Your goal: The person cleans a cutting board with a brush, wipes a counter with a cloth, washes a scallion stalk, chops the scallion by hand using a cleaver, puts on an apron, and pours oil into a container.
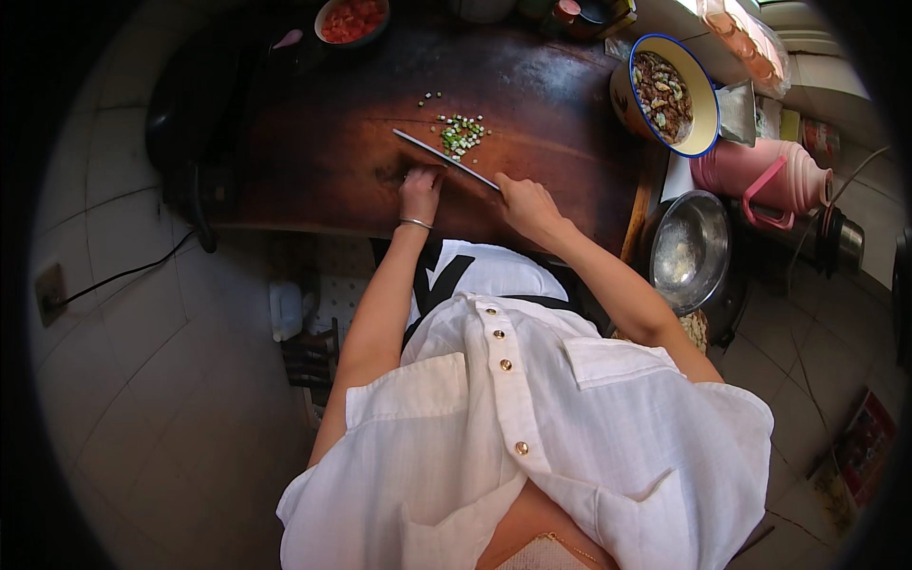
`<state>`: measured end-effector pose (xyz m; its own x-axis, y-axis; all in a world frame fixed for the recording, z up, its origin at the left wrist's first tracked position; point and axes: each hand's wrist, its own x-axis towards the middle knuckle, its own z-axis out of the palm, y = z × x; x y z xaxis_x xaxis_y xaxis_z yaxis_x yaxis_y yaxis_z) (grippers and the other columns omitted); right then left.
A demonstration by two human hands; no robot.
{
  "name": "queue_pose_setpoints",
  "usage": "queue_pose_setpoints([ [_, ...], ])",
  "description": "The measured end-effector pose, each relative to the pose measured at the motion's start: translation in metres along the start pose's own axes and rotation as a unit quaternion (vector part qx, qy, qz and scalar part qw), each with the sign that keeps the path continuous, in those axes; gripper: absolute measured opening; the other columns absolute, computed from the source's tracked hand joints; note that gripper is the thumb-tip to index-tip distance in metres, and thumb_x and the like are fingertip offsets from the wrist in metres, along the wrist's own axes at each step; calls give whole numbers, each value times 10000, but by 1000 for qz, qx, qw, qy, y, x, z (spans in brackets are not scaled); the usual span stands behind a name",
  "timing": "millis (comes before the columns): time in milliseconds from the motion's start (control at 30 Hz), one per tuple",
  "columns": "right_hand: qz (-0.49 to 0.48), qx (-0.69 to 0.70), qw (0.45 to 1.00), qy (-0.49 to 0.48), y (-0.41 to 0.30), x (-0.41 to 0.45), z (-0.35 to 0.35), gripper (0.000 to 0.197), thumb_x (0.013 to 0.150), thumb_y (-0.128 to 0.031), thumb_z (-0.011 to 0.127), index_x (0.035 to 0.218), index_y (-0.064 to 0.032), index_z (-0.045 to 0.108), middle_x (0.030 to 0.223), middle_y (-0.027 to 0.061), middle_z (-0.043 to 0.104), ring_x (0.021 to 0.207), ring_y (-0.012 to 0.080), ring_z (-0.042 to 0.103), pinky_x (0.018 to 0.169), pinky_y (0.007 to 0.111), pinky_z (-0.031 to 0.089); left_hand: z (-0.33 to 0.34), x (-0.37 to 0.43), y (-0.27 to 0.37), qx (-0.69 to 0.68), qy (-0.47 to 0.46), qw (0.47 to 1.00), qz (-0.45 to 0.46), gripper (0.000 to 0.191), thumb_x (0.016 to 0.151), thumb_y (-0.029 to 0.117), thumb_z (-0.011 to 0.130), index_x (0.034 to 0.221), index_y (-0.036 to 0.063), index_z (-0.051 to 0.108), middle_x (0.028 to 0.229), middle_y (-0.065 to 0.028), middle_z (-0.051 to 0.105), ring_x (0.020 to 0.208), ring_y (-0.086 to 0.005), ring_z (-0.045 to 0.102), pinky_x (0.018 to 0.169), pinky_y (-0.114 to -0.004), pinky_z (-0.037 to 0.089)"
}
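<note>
My right hand point(533, 206) grips the handle of a kitchen knife point(445, 158), its blade slanting up to the left over the dark wooden tabletop point(313, 171). My left hand point(422, 189), with a metal bangle at the wrist, is on the near side of the blade. Its fingers are bunched by the blade; whatever may be under them is hidden. Beyond the knife lies a small heap of chopped green and white pieces point(462, 135), apparently scallion. A few loose pieces are scattered farther back.
A bowl of chopped red pieces point(353, 20) stands at the back. At right are an enamel basin with a brown mixture point(662, 96), a pink thermos flask point(755, 174) and a metal bowl point(690, 249). A black cord point(128, 269) runs to a wall socket at left.
</note>
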<state>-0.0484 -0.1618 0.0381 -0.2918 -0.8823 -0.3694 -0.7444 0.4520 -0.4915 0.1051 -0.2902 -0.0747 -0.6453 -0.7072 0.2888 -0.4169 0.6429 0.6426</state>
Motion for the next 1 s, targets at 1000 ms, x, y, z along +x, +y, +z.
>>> queue_pose_setpoints([
  [1000, 92, 305, 943, 101, 20, -21, -9, 174, 788, -122, 531, 897, -45, 420, 616, 99, 499, 505, 251, 521, 476, 375, 443, -6, 75, 37, 81, 0, 996, 27, 559, 767, -13, 449, 1312, 70, 356, 1351, -170, 317, 1234, -331, 301, 976, -403, 278],
])
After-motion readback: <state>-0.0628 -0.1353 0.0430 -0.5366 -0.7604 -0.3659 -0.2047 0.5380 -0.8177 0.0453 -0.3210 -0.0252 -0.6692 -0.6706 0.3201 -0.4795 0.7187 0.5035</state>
